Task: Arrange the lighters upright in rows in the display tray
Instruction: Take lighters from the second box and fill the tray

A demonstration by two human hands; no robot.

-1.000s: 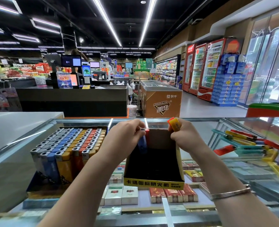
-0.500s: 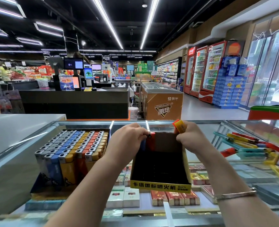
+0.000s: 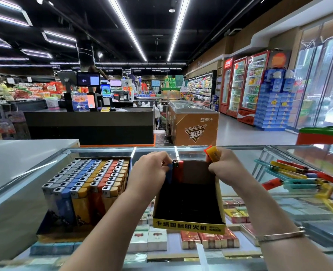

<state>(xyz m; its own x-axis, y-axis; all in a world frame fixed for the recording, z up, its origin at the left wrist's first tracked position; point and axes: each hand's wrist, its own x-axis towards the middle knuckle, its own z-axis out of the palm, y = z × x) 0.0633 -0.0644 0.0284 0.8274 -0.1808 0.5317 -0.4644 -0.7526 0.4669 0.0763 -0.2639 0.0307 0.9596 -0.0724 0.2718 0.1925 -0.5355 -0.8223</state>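
Two hands [image 3: 189, 169] flanked by full tray [image 3: 87, 184], loose lighters [image 3: 298, 178]

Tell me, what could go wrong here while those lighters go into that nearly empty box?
Only a blue lighter and a red lighter stand at the tray's back wall, steadied by the left hand; unsupported, they may topple. The right hand holds a yellow lighter loosely near the rim and might drop it. The loose lighters lie near the glass counter's right side and could slide.

blue lighter [image 3: 169, 174] — half behind left hand [image 3: 150, 171]
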